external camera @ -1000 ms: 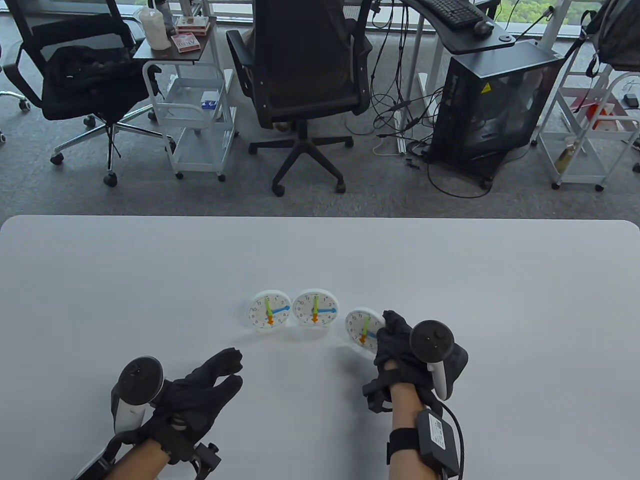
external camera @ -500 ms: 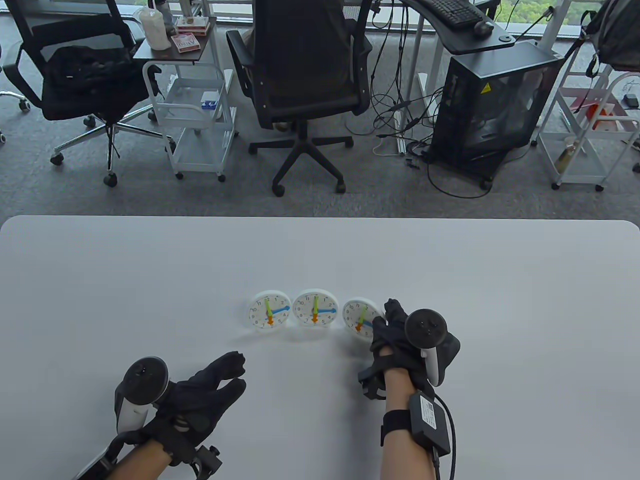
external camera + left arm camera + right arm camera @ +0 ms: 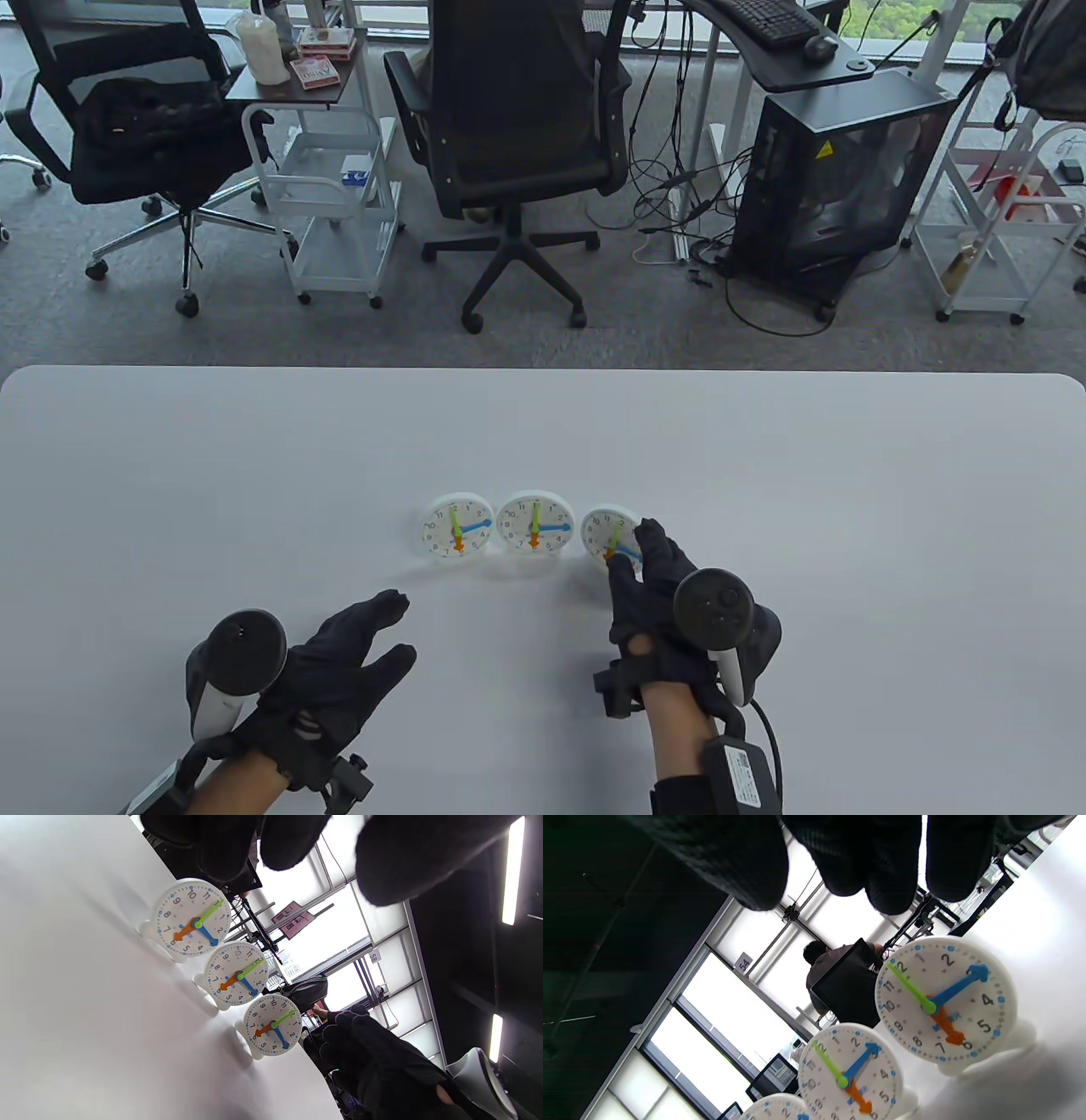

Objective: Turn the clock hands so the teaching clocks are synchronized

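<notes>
Three white teaching clocks stand in a row on the white table (image 3: 254, 475): left clock (image 3: 456, 527), middle clock (image 3: 534, 524), right clock (image 3: 607, 533). On each the green hand points near 12, the blue near 3 and the orange near 6. My right hand (image 3: 635, 552) hovers just in front of the right clock, fingers spread and overlapping its right edge from above. In the right wrist view its fingertips (image 3: 882, 878) hang above that clock (image 3: 946, 1001) and hold nothing. My left hand (image 3: 399, 628) rests open on the table, well in front of the left clock. The left wrist view shows all three clocks (image 3: 236, 974).
Beyond the table's far edge stand two office chairs (image 3: 517, 127), a white cart (image 3: 331, 195), a black computer tower (image 3: 840, 178) with loose cables, and a white shelf (image 3: 1001, 212) at the right.
My right hand slid the right clock up and left into line with the other two, let go of it and drew back toward me. My left hand barely moved.
</notes>
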The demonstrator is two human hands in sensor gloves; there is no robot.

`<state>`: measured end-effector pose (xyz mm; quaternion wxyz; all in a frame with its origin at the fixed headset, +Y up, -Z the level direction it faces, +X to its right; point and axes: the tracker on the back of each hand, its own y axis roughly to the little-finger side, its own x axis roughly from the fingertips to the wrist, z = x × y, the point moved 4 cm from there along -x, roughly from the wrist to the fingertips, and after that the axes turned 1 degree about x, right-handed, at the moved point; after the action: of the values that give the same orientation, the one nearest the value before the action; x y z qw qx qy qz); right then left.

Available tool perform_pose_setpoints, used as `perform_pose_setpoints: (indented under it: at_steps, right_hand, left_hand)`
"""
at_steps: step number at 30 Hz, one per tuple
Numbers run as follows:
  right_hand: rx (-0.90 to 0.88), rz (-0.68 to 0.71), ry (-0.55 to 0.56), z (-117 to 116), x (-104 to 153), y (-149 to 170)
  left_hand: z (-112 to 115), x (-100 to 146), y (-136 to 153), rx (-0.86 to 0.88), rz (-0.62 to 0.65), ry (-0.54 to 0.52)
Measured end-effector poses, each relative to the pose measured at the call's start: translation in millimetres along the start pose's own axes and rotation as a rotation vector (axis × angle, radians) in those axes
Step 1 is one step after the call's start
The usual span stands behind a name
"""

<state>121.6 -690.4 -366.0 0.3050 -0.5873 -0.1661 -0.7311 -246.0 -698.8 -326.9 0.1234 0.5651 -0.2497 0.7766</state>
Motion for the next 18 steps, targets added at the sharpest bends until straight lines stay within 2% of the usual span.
perform_pose_setpoints:
  at_steps: [5, 7, 14, 18]
  right_hand:
    - [0.024, 0.072, -0.100, -11.4, 24.7, -27.2]
    - [0.069, 0.143, -0.087, -16.0, 31.5, -36.3]
    - [0.222, 0.258, -0.198, -30.0, 41.3, -60.0]
    - [0.293, 0.336, -0.192, -33.8, 48.4, -74.1]
  left_hand:
    - [2.1, -0.2, -0.7, -0.114, 0.003, 0.003]
    - [2.7, -0.8, 0.2, -0.161, 0.001, 0.001]
    - [2.4, -3.7, 7.8, -0.293, -0.042, 0.007]
    - [5.6, -5.9, 15.0, -0.345, -0.079, 0.039]
